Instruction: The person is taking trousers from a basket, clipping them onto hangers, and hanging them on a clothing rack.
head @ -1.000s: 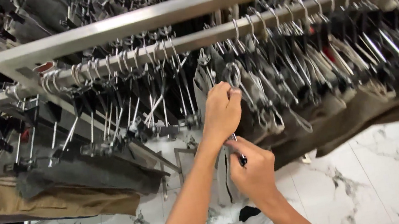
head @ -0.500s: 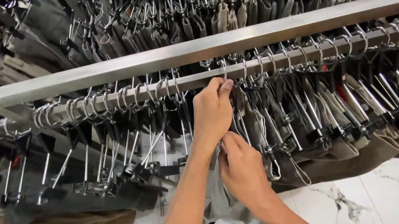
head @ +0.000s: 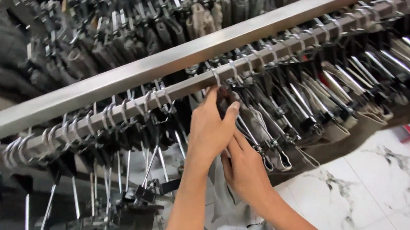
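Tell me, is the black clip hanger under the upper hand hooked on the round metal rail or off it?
Cannot tell. The left hand covers the black clip hanger just beneath the round metal rail, hiding its hook.

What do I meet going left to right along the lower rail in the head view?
Sparse clip hangers → left hand up at the rail → right hand just below it → packed hangers with folded trousers → white marbled floor showing at lower right.
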